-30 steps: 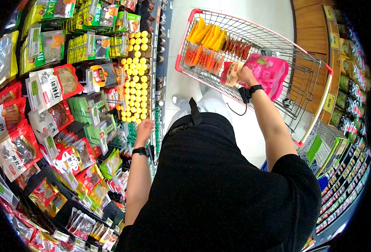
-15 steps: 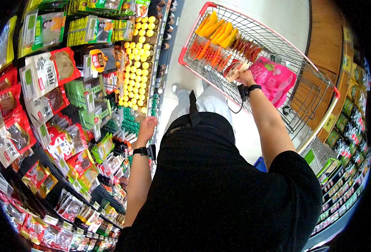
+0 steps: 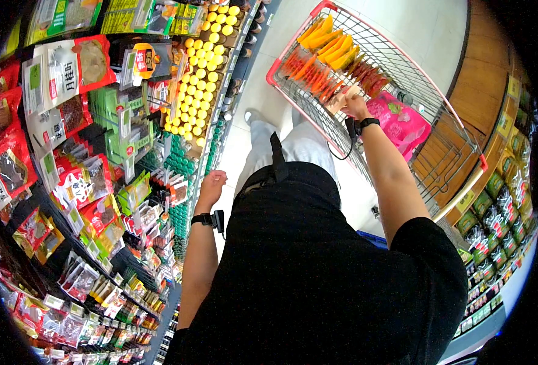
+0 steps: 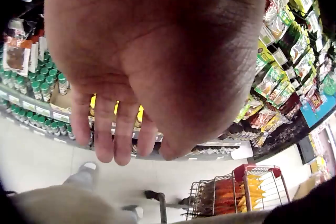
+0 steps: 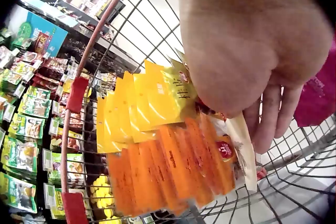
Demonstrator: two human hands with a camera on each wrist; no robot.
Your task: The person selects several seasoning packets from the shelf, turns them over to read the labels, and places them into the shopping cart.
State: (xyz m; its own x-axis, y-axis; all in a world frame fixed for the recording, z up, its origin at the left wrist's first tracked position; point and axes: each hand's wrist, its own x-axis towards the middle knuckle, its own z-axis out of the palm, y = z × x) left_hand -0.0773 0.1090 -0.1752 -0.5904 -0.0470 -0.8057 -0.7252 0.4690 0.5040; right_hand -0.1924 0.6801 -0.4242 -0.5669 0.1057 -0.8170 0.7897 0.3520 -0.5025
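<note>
My right hand reaches over the cart basket and pinches a cream and red packet. In the right wrist view that packet stands nearly edge-on, close beside a row of orange packets. Yellow packets stand in another row behind them. Toward the handle side, a pink bag lies right by the hand. My left hand hangs near the shelf edge with nothing in it, its fingers loosely extended in the left wrist view.
The wire shopping cart stands ahead to the right. On the left runs a shelf with yellow-capped bottles, green-capped bottles and hanging spice bags. Dark red packets are also in the cart. A wooden display borders the right.
The cream packet, held in my right hand, has moved against the orange packets and turned more edge-on. The shelf and cart have shifted in view. My left hand still hangs free.
</note>
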